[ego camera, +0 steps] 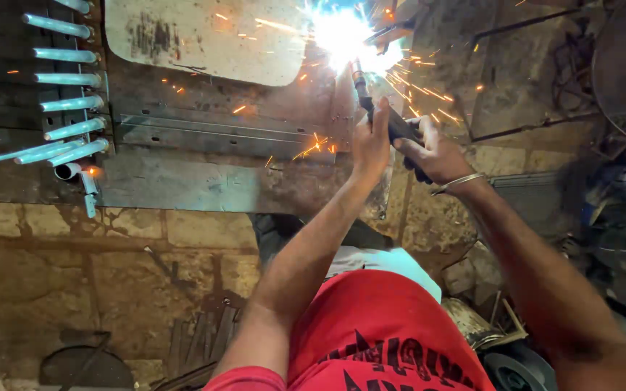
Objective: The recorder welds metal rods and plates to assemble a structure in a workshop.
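Note:
A dark welding torch (394, 124) points up at a bright white arc (342, 32) that throws orange sparks over the metal plates. My left hand (371, 141) is wrapped around the torch's neck just below the nozzle. My right hand (432, 150), with a metal bangle on the wrist, grips the torch's handle to the right. The arc sits at the edge of a flat steel plate (204, 40) lying on a larger steel sheet (204, 181).
A row of several short metal tubes (67, 101) is fixed to a frame at the left. Stone paving (74, 268) lies below the sheet. Scrap metal and dark clutter (617, 217) fill the right side. Thin metal rods (197, 340) lie near my knee.

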